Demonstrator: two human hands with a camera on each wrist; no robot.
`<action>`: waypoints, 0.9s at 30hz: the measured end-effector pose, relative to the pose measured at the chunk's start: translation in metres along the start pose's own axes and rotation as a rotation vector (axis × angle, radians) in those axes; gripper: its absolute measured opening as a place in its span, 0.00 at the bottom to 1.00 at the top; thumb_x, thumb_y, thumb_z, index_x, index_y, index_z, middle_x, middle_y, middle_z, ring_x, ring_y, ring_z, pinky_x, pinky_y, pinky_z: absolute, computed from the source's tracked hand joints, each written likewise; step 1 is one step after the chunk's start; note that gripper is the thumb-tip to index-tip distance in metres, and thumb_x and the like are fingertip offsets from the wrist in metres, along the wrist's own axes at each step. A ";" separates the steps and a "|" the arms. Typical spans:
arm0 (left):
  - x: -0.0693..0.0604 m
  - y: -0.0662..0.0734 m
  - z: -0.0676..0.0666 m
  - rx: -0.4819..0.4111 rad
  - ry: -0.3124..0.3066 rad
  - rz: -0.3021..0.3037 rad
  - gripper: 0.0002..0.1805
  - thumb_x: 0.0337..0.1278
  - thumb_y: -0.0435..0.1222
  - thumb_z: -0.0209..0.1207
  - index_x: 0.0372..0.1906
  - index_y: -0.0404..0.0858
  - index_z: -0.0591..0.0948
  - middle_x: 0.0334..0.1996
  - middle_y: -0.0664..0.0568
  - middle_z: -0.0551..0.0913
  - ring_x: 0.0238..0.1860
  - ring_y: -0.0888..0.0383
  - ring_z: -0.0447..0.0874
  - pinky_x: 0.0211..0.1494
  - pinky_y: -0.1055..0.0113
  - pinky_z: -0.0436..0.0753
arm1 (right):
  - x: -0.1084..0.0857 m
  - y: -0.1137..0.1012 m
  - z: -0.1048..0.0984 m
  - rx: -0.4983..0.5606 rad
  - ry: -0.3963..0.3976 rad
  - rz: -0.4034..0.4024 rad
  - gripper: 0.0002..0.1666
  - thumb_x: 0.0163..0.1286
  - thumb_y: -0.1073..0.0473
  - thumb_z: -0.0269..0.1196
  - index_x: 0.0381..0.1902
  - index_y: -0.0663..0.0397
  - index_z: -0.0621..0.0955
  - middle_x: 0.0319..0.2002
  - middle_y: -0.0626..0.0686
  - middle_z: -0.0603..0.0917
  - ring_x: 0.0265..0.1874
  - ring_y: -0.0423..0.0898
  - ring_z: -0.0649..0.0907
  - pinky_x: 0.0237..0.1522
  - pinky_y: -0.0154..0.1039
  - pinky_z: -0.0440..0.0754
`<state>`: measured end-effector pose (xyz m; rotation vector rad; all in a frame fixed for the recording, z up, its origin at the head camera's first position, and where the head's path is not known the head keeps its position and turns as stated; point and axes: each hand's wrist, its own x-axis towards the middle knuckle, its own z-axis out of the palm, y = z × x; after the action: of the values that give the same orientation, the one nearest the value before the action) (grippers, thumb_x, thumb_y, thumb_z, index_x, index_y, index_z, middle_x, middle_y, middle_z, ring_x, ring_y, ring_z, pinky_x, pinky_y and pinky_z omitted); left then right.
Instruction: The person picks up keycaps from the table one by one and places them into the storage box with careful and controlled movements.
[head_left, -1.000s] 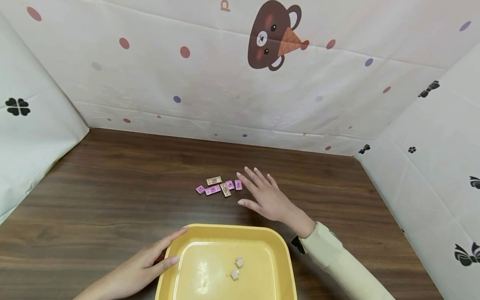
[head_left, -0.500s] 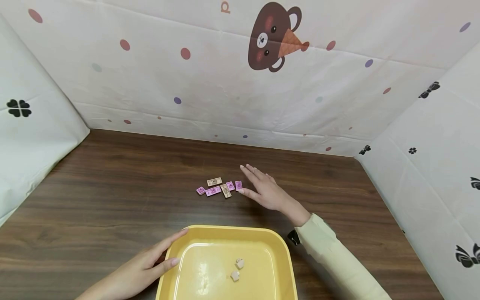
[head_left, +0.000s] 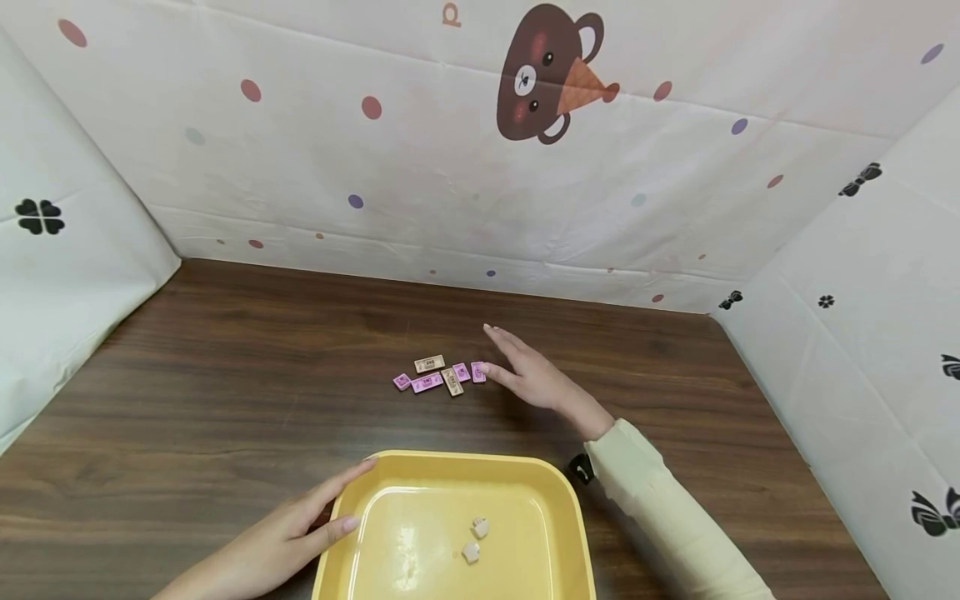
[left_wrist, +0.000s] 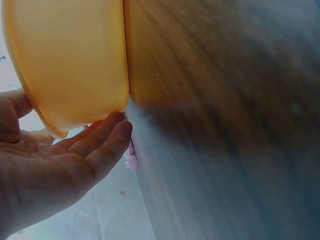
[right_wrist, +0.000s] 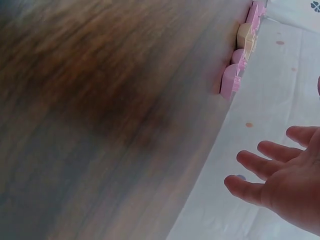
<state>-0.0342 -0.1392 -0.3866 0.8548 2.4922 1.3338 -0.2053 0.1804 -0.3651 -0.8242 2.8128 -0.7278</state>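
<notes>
My left hand [head_left: 288, 533] holds the yellow tray [head_left: 468, 457] by its left side. Its thumb lies over the rim, and in the left wrist view its fingers rest against the outer wall of the tray [left_wrist: 70, 60]. Over the table, just right of a loose group of small printed blocks, my right hand [head_left: 536, 379] hovers with fingers extended and nothing in it. Its thumb overlaps the rightmost pink block [head_left: 477, 372] in the head view, while the right wrist view shows the hand apart from the blocks. Two small beige pieces [head_left: 480, 527] lie inside the tray.
The group on the dark wooden table [head_left: 247, 367] includes a pink block [head_left: 427, 382], a beige block [head_left: 430, 363] and a tilted beige block [head_left: 452, 382]. White patterned cloth [head_left: 420, 167] walls off the back and both sides.
My right hand has shifted slightly left and away from me, its spread fingers drawing closer together. The left hand, tray and blocks stay where they were.
</notes>
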 end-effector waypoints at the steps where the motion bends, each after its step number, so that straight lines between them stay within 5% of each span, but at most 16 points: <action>1: 0.000 0.000 0.000 0.003 0.001 0.000 0.30 0.65 0.39 0.50 0.70 0.49 0.57 0.66 0.55 0.63 0.60 0.69 0.63 0.53 0.74 0.70 | 0.001 0.001 0.000 0.012 0.001 0.000 0.38 0.70 0.46 0.51 0.71 0.53 0.53 0.68 0.61 0.55 0.66 0.56 0.59 0.63 0.52 0.57; 19: -0.001 0.002 -0.001 0.017 -0.002 -0.018 0.29 0.65 0.40 0.49 0.70 0.50 0.57 0.65 0.54 0.64 0.60 0.68 0.64 0.52 0.72 0.71 | 0.013 0.009 0.006 0.266 0.003 0.144 0.34 0.71 0.45 0.48 0.69 0.57 0.58 0.62 0.61 0.68 0.60 0.55 0.69 0.60 0.50 0.63; 27: -0.001 0.002 -0.001 0.027 0.000 -0.019 0.29 0.65 0.40 0.50 0.69 0.50 0.57 0.65 0.54 0.65 0.59 0.67 0.65 0.51 0.72 0.71 | 0.018 0.013 0.009 0.478 -0.031 0.238 0.33 0.72 0.49 0.48 0.69 0.59 0.58 0.50 0.65 0.75 0.44 0.55 0.79 0.38 0.43 0.79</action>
<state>-0.0330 -0.1393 -0.3841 0.8347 2.5177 1.2972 -0.2248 0.1768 -0.3793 -0.4062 2.4802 -1.2538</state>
